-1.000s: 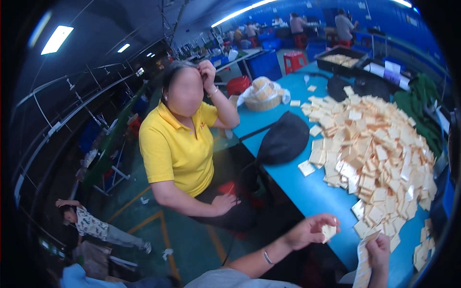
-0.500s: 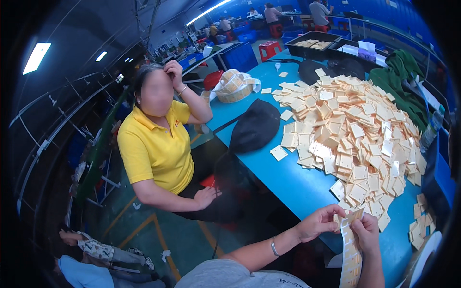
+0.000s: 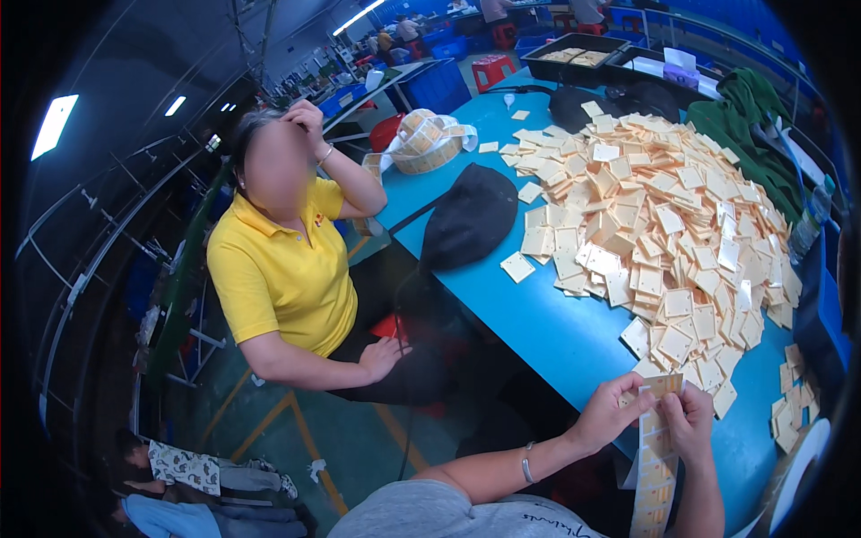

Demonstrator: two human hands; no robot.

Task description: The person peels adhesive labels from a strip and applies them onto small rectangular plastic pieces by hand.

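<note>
My left hand [image 3: 613, 414] is closed in a pinch at the left edge of a label strip [image 3: 656, 462]. The strip has yellow-tan labels on a pale backing and hangs down toward my lap. On its other side my right hand [image 3: 689, 425] also pinches the upper end, thumb in front. Whether a cream tile sits behind the strip between my fingers is hard to tell. Just beyond my hands, a big heap of thin cream square tiles [image 3: 650, 242] with small holes covers much of the blue table [image 3: 489, 309].
Across the corner sits a co-worker in a yellow shirt [image 3: 282, 269], one hand raised to the head. A black cloth item [image 3: 471, 218] and a label roll [image 3: 423, 143] lie on the table. At right are a plastic bottle [image 3: 812, 220], a blue bin [image 3: 823, 309] and a smaller tile pile [image 3: 794, 394].
The strip's upper end has turned, so its labels now face me more squarely. Both hands keep their pinch near the same place. The whole view has shifted slightly.
</note>
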